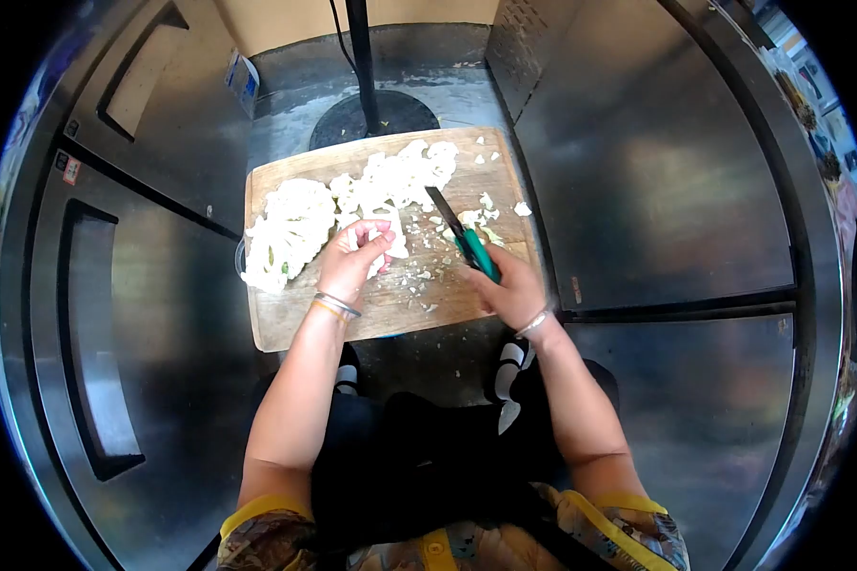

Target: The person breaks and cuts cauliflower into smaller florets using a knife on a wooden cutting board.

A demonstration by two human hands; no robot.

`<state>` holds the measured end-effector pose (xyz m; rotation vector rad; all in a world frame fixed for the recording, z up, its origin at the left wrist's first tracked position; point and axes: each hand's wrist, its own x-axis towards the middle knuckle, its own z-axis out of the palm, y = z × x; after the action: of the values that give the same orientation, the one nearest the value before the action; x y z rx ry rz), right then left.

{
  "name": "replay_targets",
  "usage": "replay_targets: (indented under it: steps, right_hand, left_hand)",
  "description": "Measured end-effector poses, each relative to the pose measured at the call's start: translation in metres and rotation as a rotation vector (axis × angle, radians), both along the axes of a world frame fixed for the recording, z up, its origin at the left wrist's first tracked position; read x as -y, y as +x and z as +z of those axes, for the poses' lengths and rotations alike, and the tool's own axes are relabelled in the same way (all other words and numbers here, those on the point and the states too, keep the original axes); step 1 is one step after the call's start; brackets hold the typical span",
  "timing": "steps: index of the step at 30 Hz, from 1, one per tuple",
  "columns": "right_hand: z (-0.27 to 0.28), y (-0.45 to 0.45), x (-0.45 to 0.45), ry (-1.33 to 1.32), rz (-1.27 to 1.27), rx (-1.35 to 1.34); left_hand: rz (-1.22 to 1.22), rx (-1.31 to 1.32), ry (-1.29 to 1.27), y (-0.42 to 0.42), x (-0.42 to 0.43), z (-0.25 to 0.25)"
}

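My left hand (pixel 355 255) is closed around a white cauliflower piece (pixel 396 233) above the middle of a wooden cutting board (pixel 290 319). In my right hand (pixel 512 285) is a knife (pixel 476 252) with a green and black handle. Its dark blade points up and to the left, apart from the piece in my left hand. A large cauliflower chunk (pixel 293 226) lies on the board's left side. Cut cauliflower florets (pixel 400 176) are heaped along the far side, and small crumbs are scattered between my hands.
Steel cabinets with doors stand close on the left (pixel 181 314) and the right (pixel 657 162). Behind the board a black pole (pixel 360 57) rises from a round base (pixel 326 124). My legs and shoes are below the board's near edge.
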<state>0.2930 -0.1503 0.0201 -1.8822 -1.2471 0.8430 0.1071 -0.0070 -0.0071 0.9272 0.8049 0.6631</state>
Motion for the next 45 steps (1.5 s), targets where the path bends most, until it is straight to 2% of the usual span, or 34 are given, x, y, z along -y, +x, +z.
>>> replay_targets:
  steps: [1, 2, 7, 10, 13, 18, 21, 23, 25, 27, 29, 31, 32, 36, 38, 39, 41, 45]
  right_hand:
    - [0.005, -0.007, -0.005, -0.038, -0.059, -0.344]
    - [0.003, -0.013, -0.011, -0.015, -0.062, -0.552]
    - [-0.021, -0.029, -0.036, 0.068, -0.108, -0.733]
    - [-0.023, -0.033, -0.052, 0.117, -0.356, -0.943]
    - [-0.024, -0.027, -0.058, 0.171, -0.418, -1.059]
    - [-0.035, -0.025, -0.064, 0.180, -0.359, -1.043]
    - [-0.046, -0.028, -0.071, 0.182, -0.404, -1.085]
    - [-0.051, -0.032, -0.078, 0.157, -0.582, -1.102]
    - [-0.058, -0.033, -0.082, 0.186, -0.616, -1.124]
    - [-0.063, -0.035, -0.085, 0.216, -0.647, -1.149]
    - [-0.064, -0.033, -0.082, 0.164, -0.514, -1.075]
    - [-0.053, -0.034, -0.076, 0.133, -0.469, -1.027]
    - [-0.053, -0.034, -0.073, 0.129, -0.421, -0.920]
    - [-0.034, -0.028, -0.057, 0.120, -0.314, -0.633]
    - [-0.022, -0.026, -0.048, 0.116, -0.243, -0.440]
    - [-0.015, -0.027, -0.043, 0.115, -0.240, -0.439]
    - [-0.004, -0.028, -0.032, 0.294, -0.085, 0.176]
    - [0.002, -0.032, -0.020, 0.278, 0.028, 0.390]
  left_hand:
    - [-0.004, 0.000, 0.004, 0.003, 0.000, -0.001]
    - [0.063, -0.017, -0.024, 0.006, 0.000, -0.003]
    - [0.199, -0.008, -0.097, 0.024, 0.002, -0.018]
    - [0.095, 0.023, -0.064, 0.033, 0.010, -0.013]
    - [0.079, 0.003, -0.067, 0.036, 0.011, -0.021]
    - [0.099, 0.035, -0.010, 0.040, 0.009, -0.026]
    - [0.224, 0.004, 0.122, 0.045, 0.010, -0.028]
    - [0.241, -0.014, 0.128, 0.041, 0.007, -0.028]
    - [0.175, -0.041, 0.074, 0.032, 0.002, -0.015]
    - [0.262, 0.120, -0.146, 0.024, 0.002, 0.000]
    - [0.256, 0.191, -0.151, 0.015, -0.001, 0.001]
    - [0.107, 0.306, -0.215, 0.007, -0.002, 0.006]
    - [0.074, 0.329, -0.242, 0.005, -0.002, 0.009]
    - [0.049, 0.322, -0.237, 0.004, 0.003, 0.016]
    - [0.081, 0.214, -0.139, 0.001, 0.004, 0.017]
    - [0.084, 0.215, -0.139, 0.000, 0.005, 0.017]
    - [0.082, 0.174, -0.066, -0.001, 0.006, 0.015]
    - [0.109, 0.113, 0.137, 0.000, 0.009, 0.004]
